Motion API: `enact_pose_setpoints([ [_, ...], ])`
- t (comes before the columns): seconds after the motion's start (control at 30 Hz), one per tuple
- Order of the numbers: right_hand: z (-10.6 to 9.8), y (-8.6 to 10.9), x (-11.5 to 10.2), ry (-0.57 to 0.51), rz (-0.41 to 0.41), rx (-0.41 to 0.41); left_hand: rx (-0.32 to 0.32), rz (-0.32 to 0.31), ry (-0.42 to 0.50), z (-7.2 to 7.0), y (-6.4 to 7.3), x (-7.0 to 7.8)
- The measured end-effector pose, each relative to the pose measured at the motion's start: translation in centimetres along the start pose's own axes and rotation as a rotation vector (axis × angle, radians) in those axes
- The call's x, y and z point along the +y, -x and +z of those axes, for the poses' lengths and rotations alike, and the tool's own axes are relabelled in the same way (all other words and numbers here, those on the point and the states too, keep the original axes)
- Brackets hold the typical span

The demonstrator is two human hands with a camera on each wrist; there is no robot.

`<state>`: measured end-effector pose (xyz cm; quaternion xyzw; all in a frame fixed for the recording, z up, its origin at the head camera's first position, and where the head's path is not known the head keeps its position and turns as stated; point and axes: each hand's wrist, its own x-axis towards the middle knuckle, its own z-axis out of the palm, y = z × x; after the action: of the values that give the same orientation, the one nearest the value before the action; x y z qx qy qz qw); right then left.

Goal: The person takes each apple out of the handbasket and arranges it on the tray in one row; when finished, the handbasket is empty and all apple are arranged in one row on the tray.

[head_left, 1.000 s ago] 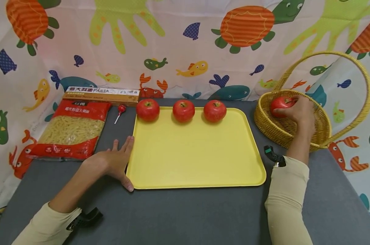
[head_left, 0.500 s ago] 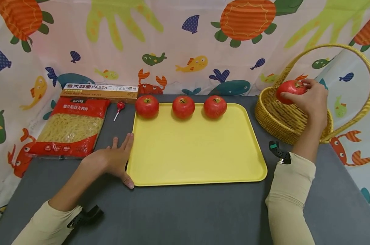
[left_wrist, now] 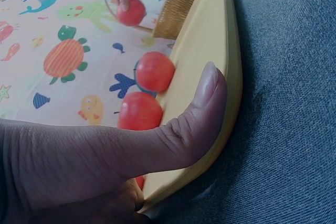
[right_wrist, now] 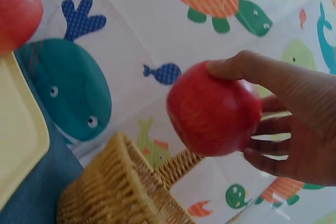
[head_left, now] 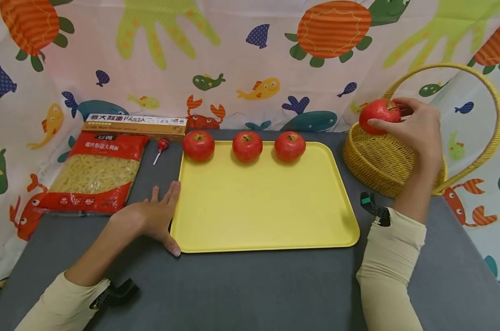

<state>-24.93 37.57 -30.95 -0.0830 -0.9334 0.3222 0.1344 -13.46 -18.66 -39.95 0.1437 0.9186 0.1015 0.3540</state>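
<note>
My right hand (head_left: 419, 126) grips a red apple (head_left: 380, 116) between thumb and fingers, held above the yellow wicker basket (head_left: 363, 168). The right wrist view shows the thumb on one side of the apple (right_wrist: 212, 111) and the fingers around the other. Against the left edge of the yellow tray (head_left: 266, 207) rests my left hand (head_left: 154, 220), fingers spread. In the left wrist view its thumb lies along the tray's rim (left_wrist: 233, 66). Along the tray's back edge stand three more apples: a left apple (head_left: 198, 146), a middle apple (head_left: 247, 146) and a right apple (head_left: 290, 146).
Left of the tray lie a red bag of pasta (head_left: 98, 174), a long pasta box (head_left: 135, 126) behind it, and a red lollipop (head_left: 162, 146). A tall handle (head_left: 496, 110) arches over the basket. A patterned cloth (head_left: 233, 55) hangs behind the grey table (head_left: 250, 289).
My right hand has lifted the apple out of the basket and then shifted it a little to the left. The left hand has stayed at the tray's edge.
</note>
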Motion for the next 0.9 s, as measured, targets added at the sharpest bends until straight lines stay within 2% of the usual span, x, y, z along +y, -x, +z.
enact_pose_setpoints([
  [0.13,0.9,0.3,-1.0,-0.003,-0.084,-0.078,-0.001,-0.007,-0.007,0.1,-0.2,0.0],
  [0.2,1.7,0.4,-1.5,-0.013,-0.156,-0.13,-0.007,-0.004,-0.004,0.1,0.0,0.1],
  [0.33,3.0,0.3,-2.3,-0.018,-0.297,-0.258,-0.007,-0.004,0.001,0.2,0.2,0.1],
  [0.43,3.8,-0.1,-3.0,0.026,-0.37,-0.368,-0.004,-0.015,0.004,0.1,0.0,0.1],
  [0.6,5.4,-0.7,-4.1,0.144,-0.405,-0.539,-0.01,-0.038,-0.001,0.0,-0.6,-0.2],
  [0.9,9.5,-1.2,-5.0,0.423,-0.432,-0.75,0.007,-0.04,-0.042,0.9,-2.2,-1.6],
])
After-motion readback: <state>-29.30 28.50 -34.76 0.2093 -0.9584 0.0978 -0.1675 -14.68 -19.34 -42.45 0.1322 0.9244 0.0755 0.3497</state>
